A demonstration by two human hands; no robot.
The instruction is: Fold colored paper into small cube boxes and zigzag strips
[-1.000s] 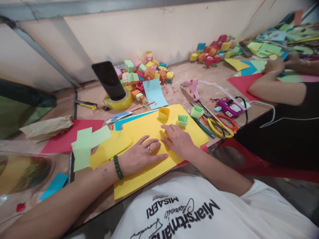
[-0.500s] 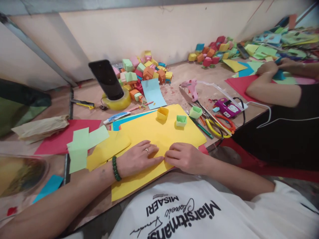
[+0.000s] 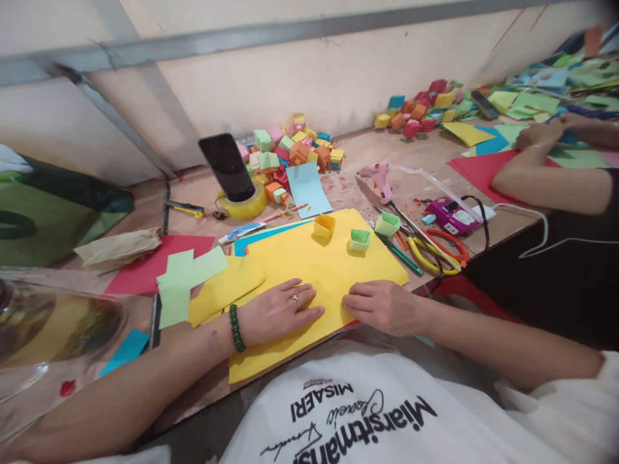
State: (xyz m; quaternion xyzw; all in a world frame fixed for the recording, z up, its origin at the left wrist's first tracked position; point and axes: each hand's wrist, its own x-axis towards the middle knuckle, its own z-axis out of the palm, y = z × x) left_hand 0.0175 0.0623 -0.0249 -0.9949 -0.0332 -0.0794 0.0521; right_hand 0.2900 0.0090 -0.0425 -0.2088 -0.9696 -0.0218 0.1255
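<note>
Yellow paper sheet point(image 3: 290, 258) is under both hands. Left hand point(image 3: 278, 312): laid on the sheet, fingers open, no grip visible. Right hand point(image 3: 389, 308): at the sheet's near right, fingers bent and bunched; can't tell if they pinch anything. Yellow paper box point(image 3: 324, 225) and light-green paper box point(image 3: 359, 240) sit toward the sheet's far side. Best handling: steady, light left pressure so the sheet doesn't skate; right fingertips low.
</note>
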